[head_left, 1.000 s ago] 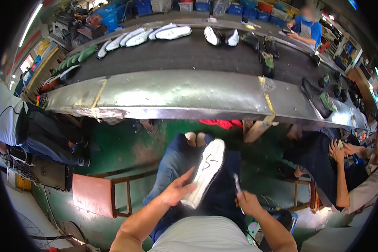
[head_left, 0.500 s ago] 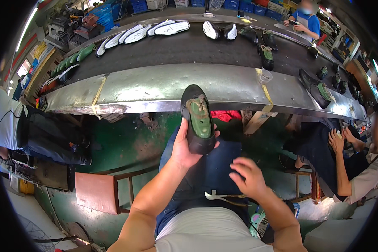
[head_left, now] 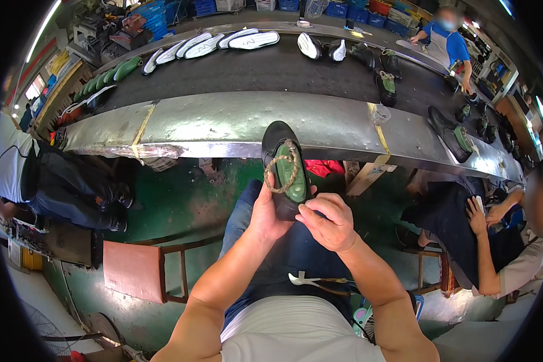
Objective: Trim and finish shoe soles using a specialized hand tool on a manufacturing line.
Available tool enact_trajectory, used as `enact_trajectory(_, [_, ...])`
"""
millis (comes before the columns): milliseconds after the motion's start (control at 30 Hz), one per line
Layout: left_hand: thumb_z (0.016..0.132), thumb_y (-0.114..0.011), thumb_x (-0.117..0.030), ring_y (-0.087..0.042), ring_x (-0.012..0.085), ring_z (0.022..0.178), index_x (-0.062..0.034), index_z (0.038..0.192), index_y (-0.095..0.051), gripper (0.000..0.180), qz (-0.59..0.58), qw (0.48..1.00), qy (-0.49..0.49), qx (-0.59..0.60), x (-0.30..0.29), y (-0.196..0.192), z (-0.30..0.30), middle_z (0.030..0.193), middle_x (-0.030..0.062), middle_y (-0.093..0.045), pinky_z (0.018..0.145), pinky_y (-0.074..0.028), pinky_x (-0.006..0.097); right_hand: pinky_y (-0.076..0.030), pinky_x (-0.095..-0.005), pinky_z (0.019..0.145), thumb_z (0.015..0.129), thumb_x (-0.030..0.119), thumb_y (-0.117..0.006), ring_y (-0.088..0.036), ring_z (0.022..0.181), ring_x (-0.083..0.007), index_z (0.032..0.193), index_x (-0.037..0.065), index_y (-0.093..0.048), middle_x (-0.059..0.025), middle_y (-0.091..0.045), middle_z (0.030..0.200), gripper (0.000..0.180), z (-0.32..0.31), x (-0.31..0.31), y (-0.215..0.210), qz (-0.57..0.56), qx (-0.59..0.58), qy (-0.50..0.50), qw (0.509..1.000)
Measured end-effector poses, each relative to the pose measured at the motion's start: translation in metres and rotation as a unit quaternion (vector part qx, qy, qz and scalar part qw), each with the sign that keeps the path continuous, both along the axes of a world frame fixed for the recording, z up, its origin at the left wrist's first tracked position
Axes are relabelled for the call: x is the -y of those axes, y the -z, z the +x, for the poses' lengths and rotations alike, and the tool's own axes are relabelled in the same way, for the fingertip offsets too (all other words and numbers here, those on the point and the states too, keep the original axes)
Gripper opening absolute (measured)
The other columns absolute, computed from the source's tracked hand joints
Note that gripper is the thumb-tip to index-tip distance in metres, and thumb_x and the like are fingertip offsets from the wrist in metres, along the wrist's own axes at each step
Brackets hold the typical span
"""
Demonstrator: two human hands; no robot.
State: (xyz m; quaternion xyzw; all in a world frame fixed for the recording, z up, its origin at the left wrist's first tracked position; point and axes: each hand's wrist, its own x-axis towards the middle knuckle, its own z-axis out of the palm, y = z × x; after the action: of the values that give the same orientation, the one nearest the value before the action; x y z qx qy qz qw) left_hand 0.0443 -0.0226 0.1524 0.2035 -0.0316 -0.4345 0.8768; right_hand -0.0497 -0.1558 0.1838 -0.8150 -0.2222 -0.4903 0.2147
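Note:
My left hand point(head_left: 265, 211) is closed round the heel end of a black shoe point(head_left: 276, 134), held upright over my lap with the toe pointing away. A green shoe last point(head_left: 297, 188) fills the opening. Across the last lies a loose loop of tan shoelace point(head_left: 274, 161). At the heel, on the near right side of the shoe, my right hand point(head_left: 332, 224) has its thumb and forefinger pressed together. Whether something small is in that pinch cannot be made out.
A metal-edged conveyor point(head_left: 235, 123) runs ahead, bearing white-soled shoes point(head_left: 253, 40), green lasts point(head_left: 127, 68) and black shoes point(head_left: 386, 87). People sit or stand at left, right and across it. A pale-headed tool point(head_left: 301, 280) lies on my lap. A stool point(head_left: 134, 271) stands at left.
My right hand has come in from the right to the heel of the shoe, its fingers closing. The bunched shoelace now lies as a loop over the last.

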Motion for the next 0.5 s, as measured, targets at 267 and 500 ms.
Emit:
enact_trajectory(267, [0.098, -0.049, -0.06, -0.062, 0.033, 0.119, -0.012, 0.139, -0.052, 0.063, -0.022, 1.0, -0.003, 0.01, -0.003, 0.0, -0.001, 0.128, 0.0123, -0.064, 0.1, -0.051, 0.048, -0.054, -0.0393, 0.075, 0.073, 0.011, -0.083, -0.064, 0.091, -0.0288, 0.106, 0.002, -0.072, -0.0083, -0.064, 0.108, 0.036, 0.004, 0.011, -0.013, -0.031, -0.031, -0.046, 0.998])
enact_trajectory(500, [0.102, -0.043, -0.058, -0.053, 0.0246, 0.129, -0.0153, 0.14, -0.049, 0.058, 0.021, 0.998, -0.064, -0.015, 0.0, -0.032, -0.007, 0.139, 0.0068, -0.055, 0.105, -0.046, 0.046, -0.042, -0.047, 0.101, 0.09, 0.021, -0.065, -0.064, 0.107, -0.03, 0.096, 0.005, -0.069, -0.008, -0.07, 0.104, 0.017, 0.075, 0.012, -0.051, 0.01, -0.127, -0.211, 0.969])
